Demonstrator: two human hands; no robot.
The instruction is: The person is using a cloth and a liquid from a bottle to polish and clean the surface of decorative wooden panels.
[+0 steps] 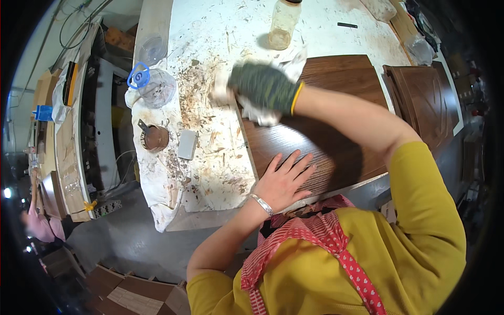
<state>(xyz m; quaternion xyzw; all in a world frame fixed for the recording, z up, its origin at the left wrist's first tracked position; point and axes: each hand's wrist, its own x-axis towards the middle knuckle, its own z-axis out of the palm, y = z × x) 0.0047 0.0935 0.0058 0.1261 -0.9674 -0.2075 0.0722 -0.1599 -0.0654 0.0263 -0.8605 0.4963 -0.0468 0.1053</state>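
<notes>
A dark brown wood-grain panel (341, 76) lies on the stained white worktable (218, 173) in front of me. My left hand (286, 181), bare and with a silver bracelet at the wrist, rests flat on the panel's near left part, fingers spread. My right hand (265, 86) wears a dark green patterned glove with a yellow cuff. It is closed on a white cloth (262, 116) at the panel's far left edge. The glove and the cloth's left end are smeared by motion, and the right fingertips are hidden.
Left of the panel stand a cup of brown filler with a putty knife (155, 137), a grey block (187, 144) and a clear jug with blue handle (157, 89). A glass jar (284, 26) stands at the back. More brown panels (420, 97) are stacked at right.
</notes>
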